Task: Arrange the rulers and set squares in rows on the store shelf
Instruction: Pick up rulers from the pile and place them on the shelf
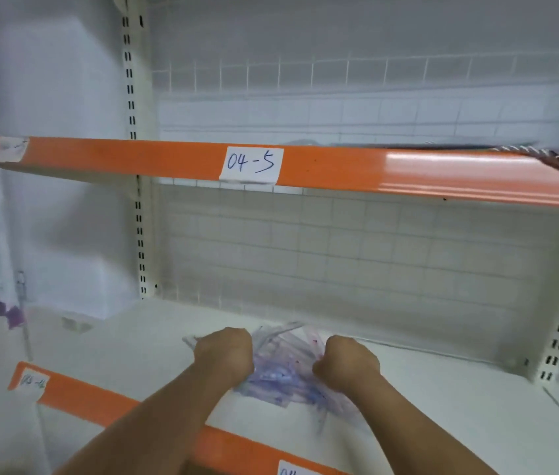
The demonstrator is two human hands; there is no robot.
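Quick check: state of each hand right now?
Left hand: curled, gripping the ruler pile.
Right hand: curled, gripping the same pile.

Transparent plastic rulers [281,368], glossy and printed in blue and purple, on a lower shelf [134,337] of smooth, matt white-painted metal. The upper shelf's orange front strip [408,169] has a glossy sheen and carries a matt white paper label [250,165]. Behind are white-coated wire mesh [339,241] and a slotted metal upright [139,234].
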